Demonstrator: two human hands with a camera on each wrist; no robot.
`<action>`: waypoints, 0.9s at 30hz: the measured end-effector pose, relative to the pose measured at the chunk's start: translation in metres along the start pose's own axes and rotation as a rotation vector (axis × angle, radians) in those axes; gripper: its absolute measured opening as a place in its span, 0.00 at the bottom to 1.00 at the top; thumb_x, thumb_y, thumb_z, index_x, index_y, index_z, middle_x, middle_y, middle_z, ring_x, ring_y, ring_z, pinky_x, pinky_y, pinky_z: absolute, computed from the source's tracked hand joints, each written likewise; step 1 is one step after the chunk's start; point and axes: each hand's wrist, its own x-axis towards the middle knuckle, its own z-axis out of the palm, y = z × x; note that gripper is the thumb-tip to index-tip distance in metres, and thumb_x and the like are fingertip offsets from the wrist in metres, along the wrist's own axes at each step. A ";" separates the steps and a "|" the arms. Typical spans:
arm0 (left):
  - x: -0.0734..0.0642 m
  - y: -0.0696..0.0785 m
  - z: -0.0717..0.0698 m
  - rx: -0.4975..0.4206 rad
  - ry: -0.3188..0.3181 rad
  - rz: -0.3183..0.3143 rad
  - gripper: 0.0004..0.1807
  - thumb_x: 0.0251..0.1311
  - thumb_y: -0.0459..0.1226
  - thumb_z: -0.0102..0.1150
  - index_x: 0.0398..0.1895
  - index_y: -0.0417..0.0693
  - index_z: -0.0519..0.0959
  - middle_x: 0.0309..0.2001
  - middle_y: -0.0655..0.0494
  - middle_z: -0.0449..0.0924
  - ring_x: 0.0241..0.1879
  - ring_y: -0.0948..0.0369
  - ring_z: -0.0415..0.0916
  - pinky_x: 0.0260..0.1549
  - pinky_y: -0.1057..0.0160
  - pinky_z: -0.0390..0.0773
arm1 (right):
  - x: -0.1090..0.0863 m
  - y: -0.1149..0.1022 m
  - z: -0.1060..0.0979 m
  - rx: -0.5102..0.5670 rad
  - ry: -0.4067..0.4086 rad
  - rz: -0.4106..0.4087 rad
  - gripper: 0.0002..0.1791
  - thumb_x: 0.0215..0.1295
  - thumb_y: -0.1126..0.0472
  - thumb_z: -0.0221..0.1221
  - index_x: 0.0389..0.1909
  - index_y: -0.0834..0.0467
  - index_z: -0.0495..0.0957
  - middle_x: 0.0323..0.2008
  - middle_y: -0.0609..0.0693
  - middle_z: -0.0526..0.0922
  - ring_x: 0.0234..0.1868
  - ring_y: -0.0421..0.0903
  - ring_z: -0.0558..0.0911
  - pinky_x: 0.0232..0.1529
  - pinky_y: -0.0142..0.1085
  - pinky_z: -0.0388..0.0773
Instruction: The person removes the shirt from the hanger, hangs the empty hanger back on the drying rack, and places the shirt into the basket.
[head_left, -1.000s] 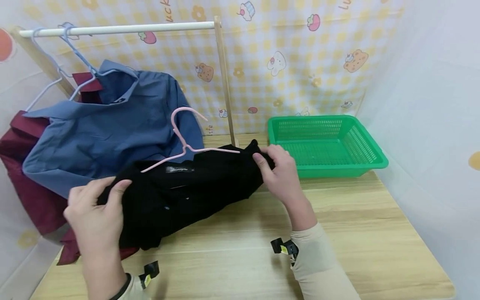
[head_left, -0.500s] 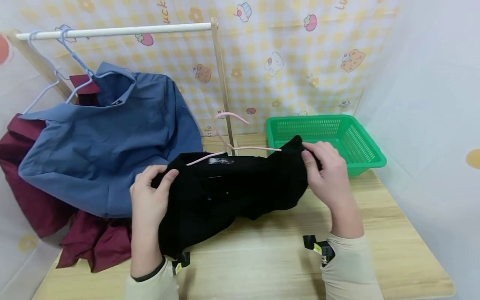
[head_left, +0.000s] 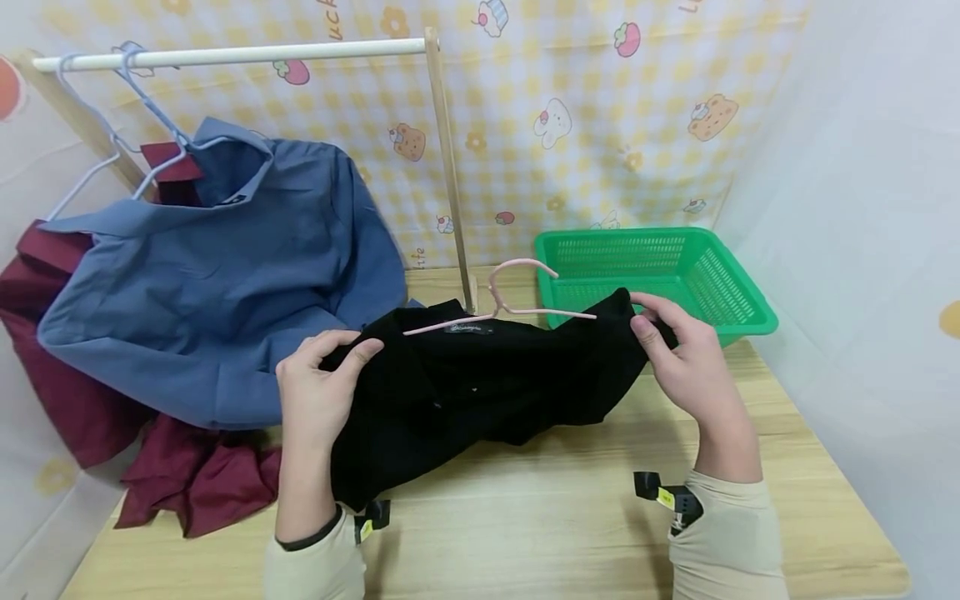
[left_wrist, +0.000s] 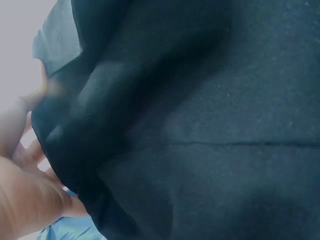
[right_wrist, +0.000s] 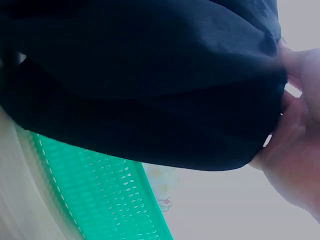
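Observation:
A black shirt [head_left: 480, 392] is stretched between both hands above the table, its collar label facing up. My left hand [head_left: 318, 379] pinches the shirt's left shoulder between thumb and fingers. At the other shoulder, my right hand [head_left: 686, 358] grips the cloth the same way. A pink hanger [head_left: 497, 304] sits in the neck opening with its hook upward; the ends of its arms are hidden inside the shirt. Black cloth [left_wrist: 200, 110] fills most of the left wrist view, with the thumb and fingers at its edge. In the right wrist view, fingers hold the cloth's edge [right_wrist: 265, 115].
A rack with a white rail [head_left: 240, 55] stands at the back left. From it hang a blue shirt [head_left: 225, 292] and a maroon shirt [head_left: 67, 358] on light blue hangers. A green basket [head_left: 652, 242] stands behind my right hand on the wooden table [head_left: 525, 525].
Both hands have carried the black shirt and pink hanger to the right, away from the hanging blue shirt. In the last half second they moved slightly further right, and the hanger's hook dropped lower.

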 end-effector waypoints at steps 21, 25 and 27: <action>-0.002 -0.006 0.002 -0.128 0.045 0.088 0.06 0.62 0.32 0.75 0.35 0.37 0.88 0.34 0.42 0.87 0.38 0.76 0.78 0.47 0.77 0.73 | 0.010 -0.008 0.007 -0.053 -0.101 -0.011 0.14 0.83 0.58 0.55 0.50 0.60 0.87 0.49 0.57 0.90 0.49 0.17 0.73 0.53 0.18 0.69; -0.001 -0.006 0.002 -0.147 0.030 0.084 0.06 0.63 0.32 0.74 0.35 0.36 0.87 0.33 0.44 0.85 0.38 0.75 0.77 0.46 0.76 0.73 | 0.013 -0.013 0.010 -0.047 -0.091 -0.027 0.13 0.83 0.59 0.56 0.49 0.61 0.87 0.48 0.57 0.90 0.49 0.19 0.74 0.53 0.18 0.70; -0.001 -0.007 0.002 -0.151 0.030 0.083 0.05 0.63 0.31 0.74 0.35 0.36 0.87 0.33 0.44 0.86 0.37 0.75 0.77 0.46 0.77 0.73 | 0.015 -0.016 0.012 -0.049 -0.086 -0.040 0.12 0.82 0.59 0.56 0.48 0.60 0.87 0.45 0.56 0.90 0.47 0.22 0.75 0.51 0.19 0.70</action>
